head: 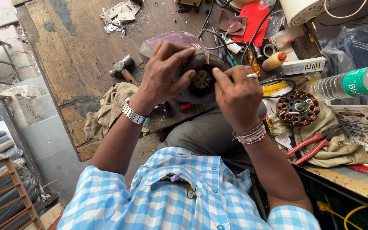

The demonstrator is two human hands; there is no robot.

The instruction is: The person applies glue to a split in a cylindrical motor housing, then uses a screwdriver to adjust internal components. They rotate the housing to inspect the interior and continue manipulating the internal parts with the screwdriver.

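My left hand (163, 70) grips the top and side of a round dark motor housing (199, 87) wrapped in thin clear plastic, held at the edge of a worn wooden workbench (79, 55). A brass-coloured hub (202, 79) shows at its centre. My right hand (237, 96) holds the housing's right side, fingers pressed near the hub, a ring on one finger. A metal watch is on the left wrist, beaded bracelets on the right.
A hammer (122, 68) lies on the bench left of a tan rag (107, 106). At right sit a copper-wound stator (298, 108), red-handled pliers (314, 147), a plastic bottle (354, 83), black cables (222, 40) and small bottles. A wooden rack (9, 191) stands lower left.
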